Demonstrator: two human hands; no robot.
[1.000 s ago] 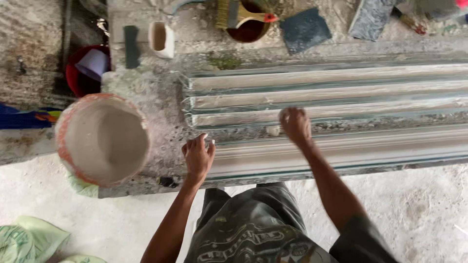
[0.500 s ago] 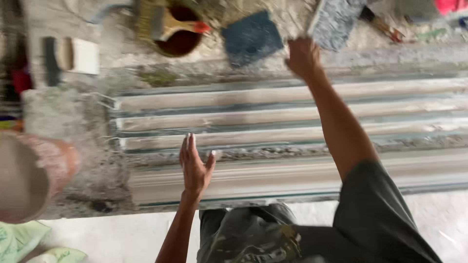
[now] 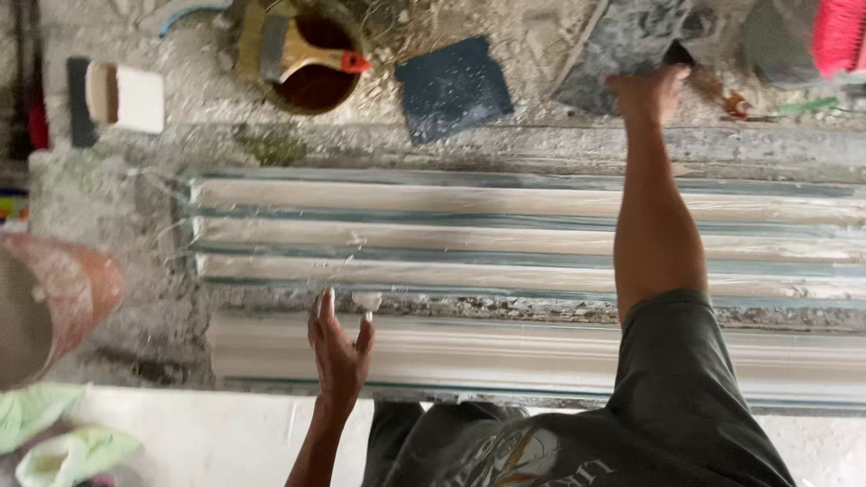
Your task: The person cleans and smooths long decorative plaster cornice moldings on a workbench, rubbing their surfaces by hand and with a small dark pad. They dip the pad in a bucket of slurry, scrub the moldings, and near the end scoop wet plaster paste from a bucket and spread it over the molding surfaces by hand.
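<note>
Right hand (image 3: 648,93) stretched far forward, seemingly gripping grey slab (image 3: 622,45).

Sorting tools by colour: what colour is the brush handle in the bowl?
The brush handle is yellow with a red tip, in the head view.

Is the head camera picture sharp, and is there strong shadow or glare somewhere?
Head view: soft, even daylight, no hard shadows or glare; slightly blurred overall; right hand at the grey pad is smeared; left hand on the pale moulding is clearer.
</note>
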